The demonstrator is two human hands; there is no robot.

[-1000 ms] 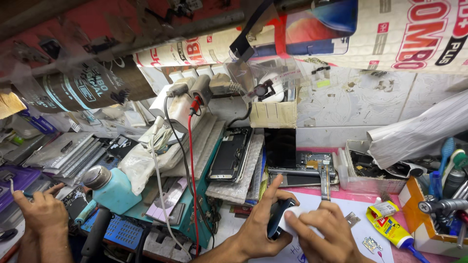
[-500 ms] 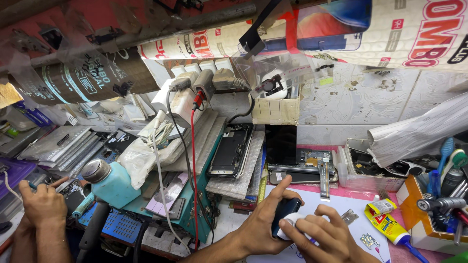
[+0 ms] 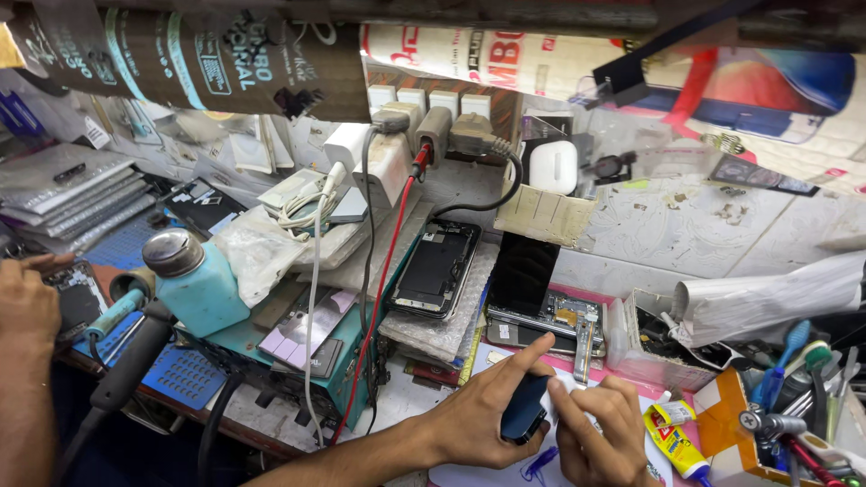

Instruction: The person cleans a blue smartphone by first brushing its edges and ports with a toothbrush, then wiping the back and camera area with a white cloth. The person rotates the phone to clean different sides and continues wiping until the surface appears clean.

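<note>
Gripping a dark blue smartphone at its edge, the left hand has its fingers curled round the near side of the device and its index finger stretched out straight over the top. The phone sits low in the middle of the view, tilted on edge just above the cluttered tabletop. The right hand is closed on a small white wad, pressing it against the phone's upper right side, so both hands meet at the device.

Just behind them lies an opened phone with its circuit board showing, and a black screen panel leans upright behind that. Farther left, a second opened phone rests on a padded sheet. A red wire and a white cable run down from a row of wall plugs. A teal bottle with a metal cap stands to the left, near a blue perforated mat. To the right of the hands lies a yellow glue tube.

At the far left edge, another person's hand rests on a dark phone.
</note>
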